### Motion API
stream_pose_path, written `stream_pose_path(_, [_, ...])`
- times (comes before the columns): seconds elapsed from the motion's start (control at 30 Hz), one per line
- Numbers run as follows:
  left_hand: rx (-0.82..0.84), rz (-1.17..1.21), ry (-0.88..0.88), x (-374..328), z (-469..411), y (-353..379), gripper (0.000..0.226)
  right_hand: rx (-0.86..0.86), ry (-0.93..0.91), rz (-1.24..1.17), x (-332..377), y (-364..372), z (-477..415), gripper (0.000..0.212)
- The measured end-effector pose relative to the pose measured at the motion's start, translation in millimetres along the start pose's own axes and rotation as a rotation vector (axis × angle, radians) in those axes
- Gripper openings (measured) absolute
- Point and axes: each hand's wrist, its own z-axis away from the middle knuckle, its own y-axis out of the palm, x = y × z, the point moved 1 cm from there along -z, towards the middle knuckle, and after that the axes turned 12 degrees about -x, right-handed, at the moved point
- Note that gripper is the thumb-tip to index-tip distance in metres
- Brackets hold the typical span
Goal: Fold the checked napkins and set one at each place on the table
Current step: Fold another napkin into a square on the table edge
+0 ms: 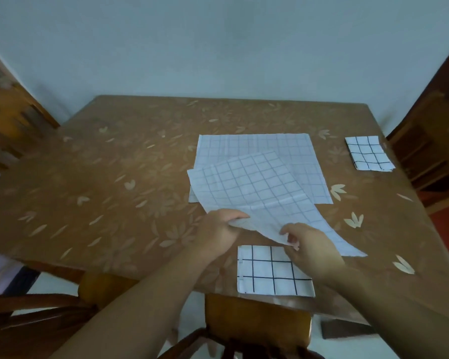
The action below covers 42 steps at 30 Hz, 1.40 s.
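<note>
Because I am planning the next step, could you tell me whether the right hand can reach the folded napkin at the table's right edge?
Probably not yet: the right hand pinches the lifted napkin, so it is busy. Once freed, only bare table lies between it and that folded napkin.

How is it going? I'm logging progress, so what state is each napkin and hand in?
Lifted napkin: unfolded, near edge raised by both hands.
Napkin underneath: unfolded, lying flat.
Near napkin: folded, flat at the near edge of the table.
Right napkin: folded, flat by the table's right edge.
Left hand: pinches the lifted napkin.
Right hand: pinches the lifted napkin.
</note>
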Motion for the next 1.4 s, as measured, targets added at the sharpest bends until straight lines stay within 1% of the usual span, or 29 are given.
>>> stream_pose_path(0.07, [0.053,-0.037,-0.029,-10.8,11.7,-2.7,0.022,0.006,0.020,0.032,-9.3,-10.7,11.2,0.014])
stream_pose_path(0.17, [0.179,-0.145,-0.087,-17.8,37.5,0.9,0.029,0.050,-0.007,0.040,-14.3,-26.0,33.8,0.003])
stream_pose_path(0.27, [0.274,-0.268,-0.144,-14.6,71.4,10.2,0.030,0.191,-0.075,0.082,-15.8,-27.6,65.5,0.011])
stream_pose_path(0.33, [0.350,-0.391,-0.131,-15.3,94.7,14.0,0.033,0.289,-0.115,0.123,-18.1,-19.9,86.5,0.014])
stream_pose_path(0.4, [0.431,-0.561,-0.078,-14.8,113.4,15.2,0.039,0.347,-0.090,0.130,-20.0,-10.1,101.5,0.013])
stream_pose_path(0.47, [0.451,-0.613,-0.147,-7.9,126.2,16.4,0.050,0.333,0.007,0.054,-20.5,-0.9,109.6,0.013])
stream_pose_path(0.5, [0.424,-0.564,-0.219,-1.1,128.8,16.4,0.052,0.306,0.080,0.000,-20.0,2.9,109.9,0.012])
stream_pose_path(0.57, [0.314,-0.348,-0.436,10.0,131.2,15.0,0.053,0.261,0.200,-0.056,-16.5,8.7,107.9,0.009])
stream_pose_path(0.63, [0.170,-0.120,-0.646,12.8,129.4,13.2,0.053,0.252,0.238,-0.081,-12.4,15.0,105.1,0.009])
stream_pose_path(0.7, [0.025,0.026,-0.781,15.7,122.1,13.4,0.044,0.289,0.199,-0.118,-8.4,21.8,103.3,0.009])
stream_pose_path(0.73, [-0.029,0.078,-0.824,18.8,116.4,14.1,0.036,0.334,0.160,-0.133,-6.1,23.8,102.4,0.008])
stream_pose_path(0.77, [-0.063,0.121,-0.854,20.7,111.0,14.9,0.026,0.393,0.115,-0.137,-4.9,26.4,101.8,0.008])
stream_pose_path(0.8, [-0.091,0.151,-0.872,23.9,105.7,15.7,0.021,0.452,0.074,-0.137,-4.1,28.1,100.9,0.011])
stream_pose_path(0.83, [-0.119,0.174,-0.881,27.8,100.0,16.9,0.021,0.509,0.038,-0.147,-4.0,29.4,99.9,0.017])
stream_pose_path(0.87, [-0.135,0.196,-0.883,32.0,94.3,17.6,0.025,0.566,0.006,-0.166,-4.0,28.8,98.5,0.029])
stream_pose_path(0.93, [-0.129,0.241,-0.883,41.6,82.6,19.3,0.037,0.721,0.019,-0.194,-5.3,24.1,92.9,0.063])
stream_pose_path(0.97, [-0.118,0.266,-0.884,45.1,76.5,19.8,0.043,0.799,0.062,-0.207,-7.6,21.0,88.4,0.072])
stream_pose_path(1.0, [-0.106,0.273,-0.876,49.0,69.7,20.6,0.048,0.831,0.116,-0.238,-10.9,18.0,81.9,0.071])
stream_pose_path(1.03, [-0.097,0.264,-0.856,53.3,62.9,22.1,0.052,0.782,0.171,-0.273,-15.5,16.3,73.2,0.061])
stream_pose_path(1.07, [-0.091,0.251,-0.836,56.1,56.6,23.4,0.053,0.641,0.228,-0.303,-22.4,16.8,63.3,0.046])
stream_pose_path(1.13, [-0.104,0.249,-0.790,61.6,44.9,27.7,0.049,0.247,0.389,-0.291,-43.3,20.0,42.7,0.021])
stream_pose_path(1.17, [-0.111,0.253,-0.764,63.7,40.5,29.7,0.046,0.093,0.478,-0.254,-56.7,21.7,34.6,0.017])
stream_pose_path(1.2, [-0.109,0.248,-0.742,66.5,36.9,31.8,0.044,0.001,0.568,-0.228,-68.5,22.1,29.3,0.021])
stream_pose_path(1.23, [-0.096,0.234,-0.728,69.8,34.6,33.9,0.042,-0.037,0.656,-0.211,-80.0,23.3,25.7,0.033])
stream_pose_path(1.3, [-0.068,0.191,-0.710,75.5,30.6,35.5,0.041,-0.029,0.770,-0.135,-97.5,25.3,23.2,0.056])
stream_pose_path(1.37, [-0.047,0.146,-0.691,77.5,25.6,33.6,0.043,0.016,0.812,-0.026,-101.4,24.8,22.1,0.064])
stream_pose_path(1.4, [-0.041,0.121,-0.672,78.2,22.6,32.0,0.044,0.040,0.802,0.023,-99.9,24.5,21.2,0.066])
